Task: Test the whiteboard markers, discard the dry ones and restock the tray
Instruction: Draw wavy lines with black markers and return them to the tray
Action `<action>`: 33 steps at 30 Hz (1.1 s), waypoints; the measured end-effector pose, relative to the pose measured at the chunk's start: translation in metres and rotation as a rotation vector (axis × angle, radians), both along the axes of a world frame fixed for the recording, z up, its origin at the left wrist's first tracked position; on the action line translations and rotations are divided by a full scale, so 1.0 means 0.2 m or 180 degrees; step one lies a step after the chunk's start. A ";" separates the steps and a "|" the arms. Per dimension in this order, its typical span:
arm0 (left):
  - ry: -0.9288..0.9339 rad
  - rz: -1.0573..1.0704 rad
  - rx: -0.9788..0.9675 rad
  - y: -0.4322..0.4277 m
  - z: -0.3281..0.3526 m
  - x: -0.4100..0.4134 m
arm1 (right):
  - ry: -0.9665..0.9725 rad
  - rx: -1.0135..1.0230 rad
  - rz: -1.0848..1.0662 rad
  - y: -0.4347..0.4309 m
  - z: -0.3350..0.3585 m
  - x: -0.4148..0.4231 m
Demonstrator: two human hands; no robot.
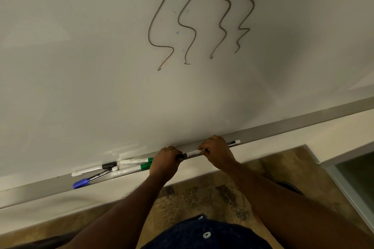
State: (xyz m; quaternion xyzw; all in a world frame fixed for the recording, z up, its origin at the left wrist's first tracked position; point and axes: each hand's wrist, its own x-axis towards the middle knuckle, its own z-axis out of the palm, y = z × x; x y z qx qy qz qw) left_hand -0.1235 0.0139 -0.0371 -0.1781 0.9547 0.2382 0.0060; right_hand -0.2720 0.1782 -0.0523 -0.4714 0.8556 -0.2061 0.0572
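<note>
Head view: both hands curl round one marker point(191, 154) held level just over the tray point(303, 127). The left hand point(164, 160) grips its black cap end and the right hand point(217, 151) pinches the white barrel. A second marker point(234, 143) lies in the tray right of the right hand. To the left lie a black-capped marker point(93, 168), two green markers point(135, 161) and a blue marker point(91, 179). On the whiteboard point(81, 66) above are four wavy lines point(162, 16).

Markers point(113, 170) on tray point(283, 133) below whiteboard point(81, 66)
</note>
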 end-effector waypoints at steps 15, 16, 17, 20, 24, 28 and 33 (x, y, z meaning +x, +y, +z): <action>-0.0034 -0.0002 -0.0016 -0.02 0.00 0.01 | -0.0240 0.0194 0.0189 0.03 0.01 0.04; -0.0035 -0.0004 -0.0019 -0.02 -0.01 0.01 | -0.0234 0.0188 0.0148 0.04 0.01 0.04; -0.0036 -0.0007 -0.0019 -0.02 -0.01 0.01 | -0.0244 0.0198 0.0089 0.05 0.01 0.04; -0.0080 -0.0010 -0.0005 -0.02 -0.01 0.02 | -0.0358 0.0252 -0.0096 0.06 0.02 0.04; -0.0100 -0.0013 -0.0009 -0.01 0.01 0.02 | -0.0422 0.0296 -0.0222 0.07 0.05 0.06; -0.0125 -0.0018 -0.0025 -0.02 0.03 0.01 | -0.0377 0.0307 -0.0289 0.07 0.07 0.07; -0.0093 0.0005 -0.0004 -0.01 0.04 0.00 | -0.0258 0.0294 -0.0323 0.08 0.08 0.07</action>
